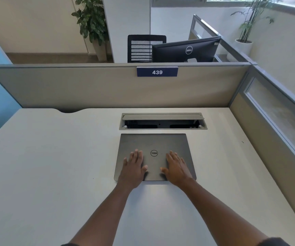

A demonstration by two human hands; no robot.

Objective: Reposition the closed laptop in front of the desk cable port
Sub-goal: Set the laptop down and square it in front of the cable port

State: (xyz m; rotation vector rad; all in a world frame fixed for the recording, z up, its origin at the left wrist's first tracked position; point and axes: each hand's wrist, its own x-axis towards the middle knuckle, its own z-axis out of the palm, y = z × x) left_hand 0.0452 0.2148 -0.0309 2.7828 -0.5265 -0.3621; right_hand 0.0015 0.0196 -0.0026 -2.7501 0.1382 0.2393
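Closed grey laptop with a round logo is laid flat on the pale desk top, just in front of the rectangular cable port with its raised flap.

The lid is pressed by the left hand and right hand, palms down, fingers spread, nothing clasped; the near corners seem covered by the wrists. Behind the port, a beige partition panel carries a blue "439" number plate.
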